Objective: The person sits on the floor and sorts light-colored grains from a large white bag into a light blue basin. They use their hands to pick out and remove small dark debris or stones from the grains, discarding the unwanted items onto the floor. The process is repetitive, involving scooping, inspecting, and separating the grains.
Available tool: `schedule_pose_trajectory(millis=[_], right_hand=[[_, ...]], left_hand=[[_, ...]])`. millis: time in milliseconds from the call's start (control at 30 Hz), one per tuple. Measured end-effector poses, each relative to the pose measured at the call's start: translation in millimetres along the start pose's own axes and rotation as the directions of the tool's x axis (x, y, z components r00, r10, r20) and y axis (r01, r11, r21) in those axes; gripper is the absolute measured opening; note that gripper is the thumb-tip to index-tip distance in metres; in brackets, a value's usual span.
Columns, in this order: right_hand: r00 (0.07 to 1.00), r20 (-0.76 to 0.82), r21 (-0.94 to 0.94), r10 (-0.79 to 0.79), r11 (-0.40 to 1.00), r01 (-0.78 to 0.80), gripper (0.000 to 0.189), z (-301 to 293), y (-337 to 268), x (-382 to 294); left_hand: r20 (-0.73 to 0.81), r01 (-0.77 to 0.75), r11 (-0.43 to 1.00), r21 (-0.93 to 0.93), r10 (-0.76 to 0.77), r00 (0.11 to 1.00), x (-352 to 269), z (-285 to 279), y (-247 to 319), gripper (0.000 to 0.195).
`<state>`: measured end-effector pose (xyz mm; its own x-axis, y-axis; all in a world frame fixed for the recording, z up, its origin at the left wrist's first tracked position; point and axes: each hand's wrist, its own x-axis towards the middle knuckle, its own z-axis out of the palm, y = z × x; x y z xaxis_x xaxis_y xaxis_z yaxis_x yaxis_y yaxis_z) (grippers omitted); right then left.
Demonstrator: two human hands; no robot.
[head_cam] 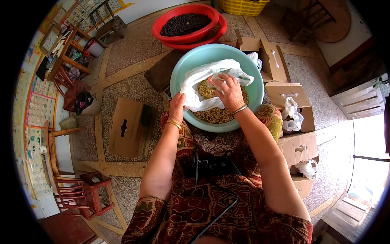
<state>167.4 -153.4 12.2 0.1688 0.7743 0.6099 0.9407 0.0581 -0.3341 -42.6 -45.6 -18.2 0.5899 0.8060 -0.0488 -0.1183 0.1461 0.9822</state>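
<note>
A large light-blue plastic basin (217,89) stands in front of me, with small yellowish-brown kernels or seeds (217,116) in it. Over them lies an open white plastic bag (199,73), with more of the pieces visible through its mouth. My left hand (177,106) grips the bag's near left edge between thumb and fingers. At the bag's opening is my right hand (229,93), its fingers around a clear container with red marking (213,81), partly hidden by the fingers and the plastic.
Beyond the basin are stacked red basins (187,39), the upper holding dark round pieces, and a yellow basket (243,7). Open cardboard boxes (297,149) with white bags line the right. On the left are a cardboard box (126,128), a bin (91,105) and wooden chairs (96,195).
</note>
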Motion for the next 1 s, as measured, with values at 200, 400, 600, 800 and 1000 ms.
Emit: schedule_pose_trajectory(millis=[200, 400, 600, 800, 1000], right_hand=[[0.912, 0.181, 0.427, 0.368, 0.806, -0.41, 0.041, -10, 10, -9], [0.662, 0.722, 0.324, 0.202, 0.747, -0.581, 0.04, -7, 35, -41], [0.8, 0.536, -0.049, 0.269, 0.956, -0.288, 0.031, 23, 39, -57], [0.785, 0.599, 0.066, 0.156, 0.968, -0.243, 0.02, 45, 39, -68], [0.47, 0.869, 0.269, 0.153, 0.651, -0.71, 0.035, 13, 61, -55]], left_hand=[[-0.015, -0.014, 1.0, 0.004, 0.014, 1.0, 0, -4, -5, 0.047], [-0.084, -0.06, 0.998, 0.015, 0.061, 0.995, -2, 9, 4, 0.05], [-0.07, -0.061, 0.998, -0.008, 0.06, 0.996, -1, 9, 5, 0.052], [-0.096, -0.01, 1.0, -0.002, 0.01, 0.995, 4, -7, -16, 0.029], [-0.159, 0.084, 0.987, 0.136, -0.062, 0.985, 0, 1, -11, 0.033]])
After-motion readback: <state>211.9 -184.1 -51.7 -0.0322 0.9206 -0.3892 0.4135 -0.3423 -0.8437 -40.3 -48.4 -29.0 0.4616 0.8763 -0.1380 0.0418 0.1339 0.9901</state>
